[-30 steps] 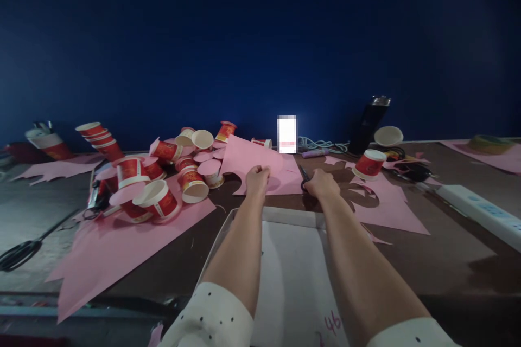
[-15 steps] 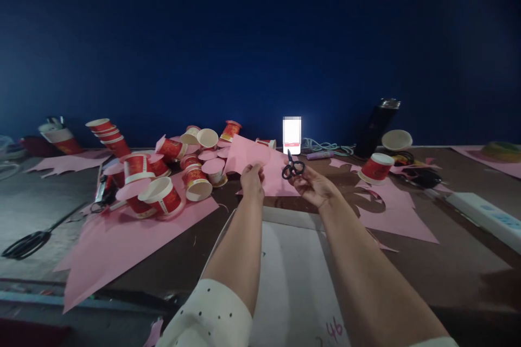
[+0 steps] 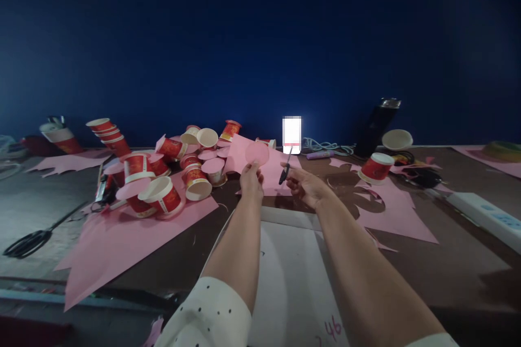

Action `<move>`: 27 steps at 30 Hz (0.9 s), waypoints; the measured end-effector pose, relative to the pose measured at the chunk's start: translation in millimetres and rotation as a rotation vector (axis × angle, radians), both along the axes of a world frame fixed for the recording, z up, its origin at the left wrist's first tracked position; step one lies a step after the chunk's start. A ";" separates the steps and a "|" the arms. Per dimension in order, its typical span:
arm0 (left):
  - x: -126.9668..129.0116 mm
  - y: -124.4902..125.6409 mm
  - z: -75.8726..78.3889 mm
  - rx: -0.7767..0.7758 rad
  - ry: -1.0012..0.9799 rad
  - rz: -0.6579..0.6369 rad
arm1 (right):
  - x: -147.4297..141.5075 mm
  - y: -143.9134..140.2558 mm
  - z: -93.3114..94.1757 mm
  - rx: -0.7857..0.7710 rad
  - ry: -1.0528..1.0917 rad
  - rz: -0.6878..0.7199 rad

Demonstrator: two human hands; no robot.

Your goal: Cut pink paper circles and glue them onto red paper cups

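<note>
My left hand (image 3: 251, 180) pinches a small round pink paper disc (image 3: 257, 154) and holds it up above the table. Just to its right, my right hand (image 3: 306, 185) grips a small pair of black scissors (image 3: 284, 170), blades pointing up and away. Both hands hover over a pink paper sheet (image 3: 272, 171) with curved cut-outs along its edge, lying on the brown table (image 3: 427, 265). A white tray or board (image 3: 293, 282) lies under my forearms.
A heap of red and white paper cups (image 3: 163, 173), some capped with pink discs, sits at left on a large pink sheet (image 3: 122, 238). Large black scissors (image 3: 28, 241) lie far left. At right stand a lone cup (image 3: 373, 167), a dark bottle (image 3: 376, 124) and a white power strip (image 3: 484, 216).
My right hand picked the black scissors up from the table and turned them upright. My left hand lifted the pink disc off the sheet. The view shifted slightly.
</note>
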State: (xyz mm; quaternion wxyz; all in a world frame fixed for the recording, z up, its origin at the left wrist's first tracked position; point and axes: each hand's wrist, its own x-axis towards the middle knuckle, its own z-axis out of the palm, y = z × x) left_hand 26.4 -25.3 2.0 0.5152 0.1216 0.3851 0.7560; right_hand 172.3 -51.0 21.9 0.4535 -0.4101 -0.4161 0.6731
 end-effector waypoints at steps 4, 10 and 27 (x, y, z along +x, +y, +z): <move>0.2 0.9 1.5 0.016 0.000 -0.015 | -4.5 -7.0 6.5 0.109 -0.100 0.000; -2.9 0.5 3.1 0.023 -0.014 -0.011 | -3.6 -8.0 8.4 0.181 -0.083 0.008; 1.3 2.9 0.9 0.042 0.095 -0.038 | -10.2 -7.2 -7.9 0.259 -0.336 0.216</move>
